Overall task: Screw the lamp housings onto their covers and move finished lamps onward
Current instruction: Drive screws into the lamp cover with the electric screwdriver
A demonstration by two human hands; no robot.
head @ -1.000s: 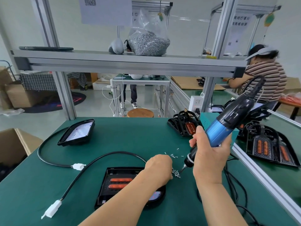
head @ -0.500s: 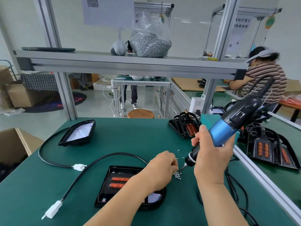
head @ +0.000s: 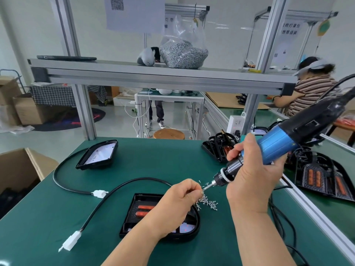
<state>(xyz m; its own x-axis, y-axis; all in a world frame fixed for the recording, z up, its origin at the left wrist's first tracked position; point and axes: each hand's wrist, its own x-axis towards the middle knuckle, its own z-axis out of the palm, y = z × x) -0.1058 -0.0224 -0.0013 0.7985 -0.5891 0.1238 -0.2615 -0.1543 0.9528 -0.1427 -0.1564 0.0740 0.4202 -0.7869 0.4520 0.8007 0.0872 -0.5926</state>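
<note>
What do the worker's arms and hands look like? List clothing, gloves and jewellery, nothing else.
The left hand and right hand wear no gloves, and no rings show. The left forearm and right forearm show no sleeve, watch, band or marking as far as the frame reaches.

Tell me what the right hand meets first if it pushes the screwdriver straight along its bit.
Probably the left hand, pinching what looks like a small silver screw at the bit of the blue and black electric screwdriver the right hand grips; depth is unclear.
</note>
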